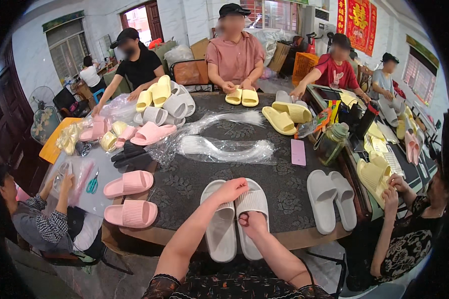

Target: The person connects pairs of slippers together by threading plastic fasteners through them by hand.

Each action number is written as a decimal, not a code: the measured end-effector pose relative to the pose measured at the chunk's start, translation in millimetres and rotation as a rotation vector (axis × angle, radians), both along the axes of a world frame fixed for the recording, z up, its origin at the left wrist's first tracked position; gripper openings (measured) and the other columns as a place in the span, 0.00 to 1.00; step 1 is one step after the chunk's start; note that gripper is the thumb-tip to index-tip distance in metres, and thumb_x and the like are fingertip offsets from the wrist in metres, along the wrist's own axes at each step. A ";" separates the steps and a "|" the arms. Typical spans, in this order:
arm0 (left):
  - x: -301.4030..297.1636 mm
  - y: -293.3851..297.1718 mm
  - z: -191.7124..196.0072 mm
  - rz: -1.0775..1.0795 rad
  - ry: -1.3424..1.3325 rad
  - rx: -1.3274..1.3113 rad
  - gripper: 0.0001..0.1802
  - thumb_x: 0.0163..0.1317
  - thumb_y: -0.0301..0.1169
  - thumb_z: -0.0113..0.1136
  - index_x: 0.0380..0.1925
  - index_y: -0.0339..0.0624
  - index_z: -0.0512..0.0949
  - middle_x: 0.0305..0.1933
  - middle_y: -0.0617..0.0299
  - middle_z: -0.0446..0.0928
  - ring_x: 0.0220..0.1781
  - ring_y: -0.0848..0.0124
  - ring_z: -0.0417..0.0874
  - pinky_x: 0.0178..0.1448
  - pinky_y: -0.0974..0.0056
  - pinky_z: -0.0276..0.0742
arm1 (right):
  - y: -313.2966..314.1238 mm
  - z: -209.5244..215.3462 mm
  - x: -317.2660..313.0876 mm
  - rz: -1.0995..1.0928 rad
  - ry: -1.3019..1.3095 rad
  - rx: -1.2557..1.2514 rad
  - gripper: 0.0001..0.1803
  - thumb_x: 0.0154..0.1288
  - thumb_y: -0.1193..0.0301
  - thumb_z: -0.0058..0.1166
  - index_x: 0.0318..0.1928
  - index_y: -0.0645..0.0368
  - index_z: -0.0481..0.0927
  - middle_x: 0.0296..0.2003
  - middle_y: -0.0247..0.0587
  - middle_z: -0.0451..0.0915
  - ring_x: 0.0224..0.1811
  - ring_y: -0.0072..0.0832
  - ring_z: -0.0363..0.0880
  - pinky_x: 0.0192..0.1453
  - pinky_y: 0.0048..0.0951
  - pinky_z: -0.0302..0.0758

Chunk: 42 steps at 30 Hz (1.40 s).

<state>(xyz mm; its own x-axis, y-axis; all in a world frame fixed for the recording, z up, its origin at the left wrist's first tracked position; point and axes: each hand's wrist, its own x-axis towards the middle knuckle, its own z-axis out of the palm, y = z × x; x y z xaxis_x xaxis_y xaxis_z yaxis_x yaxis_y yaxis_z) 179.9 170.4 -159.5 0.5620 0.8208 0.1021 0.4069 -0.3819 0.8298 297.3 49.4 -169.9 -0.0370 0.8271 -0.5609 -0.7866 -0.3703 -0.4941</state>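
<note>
Two grey slide slippers lie side by side at the table's near edge, toes pointing away from me. My left hand (230, 189) rests on the toe strap of the left grey slipper (220, 234), fingers curled over it. My right hand (253, 222) presses on the footbed of the right grey slipper (253, 202), fingers bent, with a small dark thing barely visible at the fingertips. Both forearms come in from the lower edge.
A dark patterned table (184, 184) holds another grey pair (331, 198), two pink slippers (129, 199), yellow slippers (284, 117), clear plastic bags (224, 149), a pink phone (298, 152), a green bottle (333, 142) and scissors (92, 184). Several people sit around it handling slippers.
</note>
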 end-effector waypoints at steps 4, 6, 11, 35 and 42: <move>0.4 -7.0 13.1 -0.015 0.012 -0.073 0.10 0.62 0.34 0.58 0.33 0.38 0.75 0.29 0.62 0.78 0.34 0.73 0.76 0.42 0.66 0.73 | -2.5 -1.5 -1.4 -0.056 -0.027 0.043 0.09 0.61 0.83 0.38 0.35 0.56 0.69 0.25 0.35 0.68 0.22 0.23 0.63 0.21 0.25 0.58; 1.8 -9.1 12.1 -0.007 0.049 -0.048 0.10 0.61 0.34 0.59 0.33 0.38 0.77 0.29 0.63 0.78 0.33 0.74 0.77 0.41 0.67 0.73 | -1.8 -9.5 3.2 -0.063 -0.006 0.048 0.08 0.62 0.82 0.39 0.35 0.57 0.70 0.26 0.36 0.68 0.23 0.24 0.64 0.22 0.26 0.60; -5.1 -10.9 3.3 0.107 -0.076 -0.066 0.11 0.55 0.36 0.64 0.33 0.41 0.84 0.30 0.57 0.83 0.32 0.70 0.82 0.40 0.65 0.76 | -16.1 -14.4 7.6 -0.006 0.007 0.172 0.08 0.62 0.82 0.43 0.40 0.67 0.73 0.33 0.43 0.75 0.33 0.30 0.73 0.38 0.28 0.72; -16.9 -16.0 3.8 0.533 -0.704 -0.342 0.11 0.64 0.29 0.58 0.42 0.36 0.81 0.36 0.66 0.80 0.39 0.77 0.77 0.47 0.72 0.72 | 87.0 20.9 10.2 0.296 -1.203 0.724 0.11 0.58 0.69 0.61 0.38 0.63 0.82 0.30 0.37 0.83 0.31 0.22 0.80 0.39 0.25 0.76; -23.6 -9.3 4.5 0.556 -0.828 -0.393 0.11 0.66 0.29 0.55 0.44 0.36 0.80 0.34 0.68 0.78 0.35 0.81 0.73 0.41 0.75 0.69 | 86.2 19.0 12.2 0.127 -1.018 0.698 0.07 0.59 0.72 0.61 0.36 0.63 0.83 0.30 0.32 0.82 0.30 0.16 0.76 0.36 0.20 0.73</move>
<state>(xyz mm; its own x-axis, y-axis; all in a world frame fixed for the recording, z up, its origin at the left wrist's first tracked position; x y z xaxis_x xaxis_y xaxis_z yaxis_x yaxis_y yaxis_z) 156.3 161.2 -155.0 -0.0238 0.9986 -0.0472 -0.3048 0.0377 0.9517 309.5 135.6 -150.9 0.0555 0.9826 0.1772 0.0923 0.1716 -0.9808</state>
